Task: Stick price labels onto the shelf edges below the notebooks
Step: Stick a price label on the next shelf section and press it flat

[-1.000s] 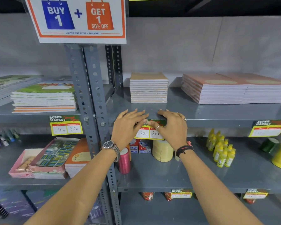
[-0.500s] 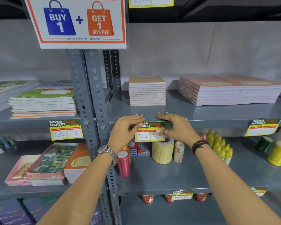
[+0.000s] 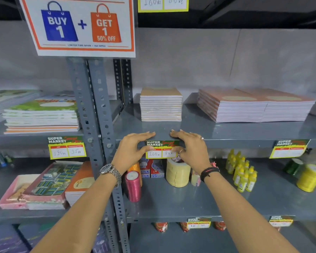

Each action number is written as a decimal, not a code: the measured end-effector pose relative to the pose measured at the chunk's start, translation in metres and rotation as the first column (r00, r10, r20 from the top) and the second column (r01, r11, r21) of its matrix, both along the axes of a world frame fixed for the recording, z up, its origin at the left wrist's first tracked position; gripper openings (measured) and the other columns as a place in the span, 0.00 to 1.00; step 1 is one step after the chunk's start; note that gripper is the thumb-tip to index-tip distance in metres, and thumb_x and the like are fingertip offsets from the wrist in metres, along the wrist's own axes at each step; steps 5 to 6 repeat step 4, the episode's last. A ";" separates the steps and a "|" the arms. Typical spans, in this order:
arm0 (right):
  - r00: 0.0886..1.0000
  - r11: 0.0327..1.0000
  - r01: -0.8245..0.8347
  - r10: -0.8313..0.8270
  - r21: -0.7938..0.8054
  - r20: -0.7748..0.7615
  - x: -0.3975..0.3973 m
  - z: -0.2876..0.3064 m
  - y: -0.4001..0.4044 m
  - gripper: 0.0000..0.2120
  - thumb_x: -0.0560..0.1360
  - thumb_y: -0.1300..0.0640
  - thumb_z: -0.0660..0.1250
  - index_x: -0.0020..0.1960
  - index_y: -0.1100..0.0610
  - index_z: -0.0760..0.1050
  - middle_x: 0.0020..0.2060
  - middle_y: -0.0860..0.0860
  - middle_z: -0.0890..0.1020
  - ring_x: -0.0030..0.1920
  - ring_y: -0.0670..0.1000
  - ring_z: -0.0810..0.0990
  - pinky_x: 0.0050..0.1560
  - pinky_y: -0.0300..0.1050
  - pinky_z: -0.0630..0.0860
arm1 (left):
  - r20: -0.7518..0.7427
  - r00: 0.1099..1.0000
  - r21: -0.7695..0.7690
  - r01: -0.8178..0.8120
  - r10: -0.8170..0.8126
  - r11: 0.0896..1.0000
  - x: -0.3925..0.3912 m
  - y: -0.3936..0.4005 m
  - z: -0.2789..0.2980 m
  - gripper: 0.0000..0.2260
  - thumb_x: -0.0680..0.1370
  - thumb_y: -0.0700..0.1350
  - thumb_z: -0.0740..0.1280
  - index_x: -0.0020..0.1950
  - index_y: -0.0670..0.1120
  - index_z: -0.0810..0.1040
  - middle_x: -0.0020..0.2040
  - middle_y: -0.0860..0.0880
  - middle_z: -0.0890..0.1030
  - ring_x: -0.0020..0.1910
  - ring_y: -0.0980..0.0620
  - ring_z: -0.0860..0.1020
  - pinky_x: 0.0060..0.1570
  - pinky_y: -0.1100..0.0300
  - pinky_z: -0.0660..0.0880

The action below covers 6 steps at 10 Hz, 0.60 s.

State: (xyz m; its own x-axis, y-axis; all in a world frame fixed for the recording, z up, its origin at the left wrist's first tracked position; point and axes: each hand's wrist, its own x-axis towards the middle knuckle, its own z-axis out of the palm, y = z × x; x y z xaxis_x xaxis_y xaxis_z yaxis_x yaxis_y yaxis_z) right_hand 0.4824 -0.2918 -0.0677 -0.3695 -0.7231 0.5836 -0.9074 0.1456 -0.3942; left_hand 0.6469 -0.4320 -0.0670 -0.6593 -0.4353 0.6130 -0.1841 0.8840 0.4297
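A yellow and green price label (image 3: pixel 161 149), marked 160 and 80, lies against the grey shelf edge (image 3: pixel 235 143) below a stack of tan notebooks (image 3: pixel 161 105). My left hand (image 3: pixel 131 150) is at the label's left end, thumb pressed on it and fingers resting on the shelf top. My right hand (image 3: pixel 190 148) holds the right end the same way, its thumb covering the lower right corner. Wider orange notebook stacks (image 3: pixel 254 105) lie to the right, above a tilted label (image 3: pixel 288 148) with blank price fields.
A perforated steel upright (image 3: pixel 91 115) stands just left of my left hand. Left of it are green-covered notebooks (image 3: pixel 42 115) with a label (image 3: pixel 67 147) below. The lower shelf holds a pink spool (image 3: pixel 133 187), tape rolls (image 3: pixel 177 173) and yellow bottles (image 3: pixel 243 174). A promo sign (image 3: pixel 80 24) hangs above.
My hands have slid apart from the label's middle to its two ends, uncovering its heading and prices. The label stays on the shelf edge.
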 end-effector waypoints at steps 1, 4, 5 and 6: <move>0.999 0.997 -0.035 0.036 0.069 -0.008 -0.004 0.005 0.004 0.24 0.70 0.65 0.68 0.63 0.50 0.74 0.64 0.46 0.77 0.69 0.50 0.70 0.71 0.48 0.62 | 0.041 0.999 0.127 0.019 -0.025 0.992 0.001 -0.003 0.012 0.17 0.72 0.42 0.71 0.60 0.51 0.79 0.60 0.50 0.80 0.58 0.61 0.74 0.58 0.73 0.67; 0.988 0.920 -0.153 0.138 0.360 0.066 -0.020 0.075 0.017 0.30 0.68 0.74 0.55 0.67 0.56 0.69 0.65 0.59 0.76 0.66 0.59 0.73 0.66 0.52 0.71 | -0.006 0.993 0.058 -0.119 0.119 0.991 -0.006 0.001 0.050 0.14 0.80 0.49 0.60 0.64 0.49 0.75 0.52 0.46 0.84 0.49 0.51 0.82 0.50 0.62 0.76; 0.988 0.920 -0.153 0.138 0.360 0.066 -0.020 0.075 0.017 0.30 0.68 0.74 0.55 0.67 0.56 0.69 0.65 0.59 0.76 0.66 0.59 0.73 0.66 0.52 0.71 | -0.006 0.993 0.058 -0.119 0.119 0.991 -0.006 0.001 0.050 0.14 0.80 0.49 0.60 0.64 0.49 0.75 0.52 0.46 0.84 0.49 0.51 0.82 0.50 0.62 0.76; 0.988 0.920 -0.153 0.138 0.360 0.066 -0.020 0.075 0.017 0.30 0.68 0.74 0.55 0.67 0.56 0.69 0.65 0.59 0.76 0.66 0.59 0.73 0.66 0.52 0.71 | -0.006 0.993 0.058 -0.119 0.119 0.991 -0.006 0.001 0.050 0.14 0.80 0.49 0.60 0.64 0.49 0.75 0.52 0.46 0.84 0.49 0.51 0.82 0.50 0.62 0.76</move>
